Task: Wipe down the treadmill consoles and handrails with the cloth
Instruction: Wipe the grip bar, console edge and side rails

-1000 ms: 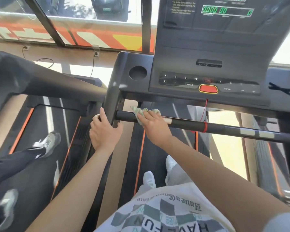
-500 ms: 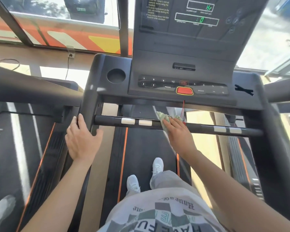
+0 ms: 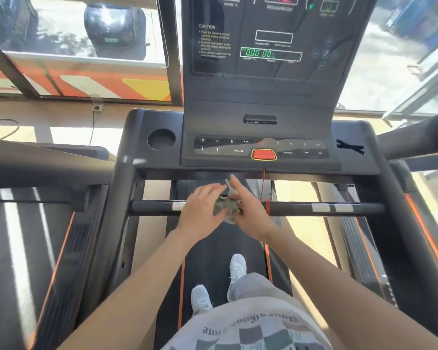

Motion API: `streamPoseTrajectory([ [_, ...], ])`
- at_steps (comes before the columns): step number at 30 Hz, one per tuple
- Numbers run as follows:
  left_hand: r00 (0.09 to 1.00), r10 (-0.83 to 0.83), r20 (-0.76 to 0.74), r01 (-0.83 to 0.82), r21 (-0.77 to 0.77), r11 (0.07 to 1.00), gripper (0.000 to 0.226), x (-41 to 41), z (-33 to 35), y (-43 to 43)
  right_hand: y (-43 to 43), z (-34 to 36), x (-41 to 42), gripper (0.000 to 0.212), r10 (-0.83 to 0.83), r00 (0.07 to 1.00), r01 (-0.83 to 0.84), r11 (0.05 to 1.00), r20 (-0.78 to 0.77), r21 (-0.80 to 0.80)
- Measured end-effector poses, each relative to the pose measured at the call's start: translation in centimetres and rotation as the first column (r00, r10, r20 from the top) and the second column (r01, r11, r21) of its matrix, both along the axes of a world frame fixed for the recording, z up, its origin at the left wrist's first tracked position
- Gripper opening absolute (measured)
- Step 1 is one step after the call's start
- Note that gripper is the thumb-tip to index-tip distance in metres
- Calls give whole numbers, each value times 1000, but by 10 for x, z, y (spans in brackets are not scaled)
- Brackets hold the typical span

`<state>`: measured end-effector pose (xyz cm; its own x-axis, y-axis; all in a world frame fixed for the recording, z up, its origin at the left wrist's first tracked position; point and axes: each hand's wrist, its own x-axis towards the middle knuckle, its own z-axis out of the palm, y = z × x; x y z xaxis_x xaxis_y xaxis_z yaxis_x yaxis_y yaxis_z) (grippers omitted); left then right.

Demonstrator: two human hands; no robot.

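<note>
Cloth (image 3: 225,207) sits bunched mid-handrail (image 3: 314,207), 6 o'clock of the red button (image 3: 263,154). Your left hand (image 3: 200,214) lies on it, fingers flat and together. Your right hand's (image 3: 249,214) fingers are straight, thumb hidden. Fold a clean face out, wrap it round the rail, then wipe toward 3 o'clock.

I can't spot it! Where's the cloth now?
In the head view, the cloth is bunched between the left hand and right hand, over the middle of the handrail, below the red button.
</note>
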<state>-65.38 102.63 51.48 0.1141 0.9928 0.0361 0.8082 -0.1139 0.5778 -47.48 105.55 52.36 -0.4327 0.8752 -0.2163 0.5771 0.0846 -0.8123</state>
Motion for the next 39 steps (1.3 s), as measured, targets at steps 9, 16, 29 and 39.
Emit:
streamPoseTrajectory([
  [9,950,-280,-136,271,-80,959,43,6,-12,26,13,-9,33,68,-47,936,-22,982,350,189],
  [16,994,45,-101,-40,49,998,25,-44,-16,6,27,-4,31,37,38,833,-190,957,552,221],
  [29,908,333,-255,-325,73,943,35,-64,-5,-22,39,4,26,23,115,776,-242,962,620,124],
  [39,948,305,-88,-289,158,944,20,-17,-23,-37,7,-15,30,36,-63,892,-81,952,448,295],
])
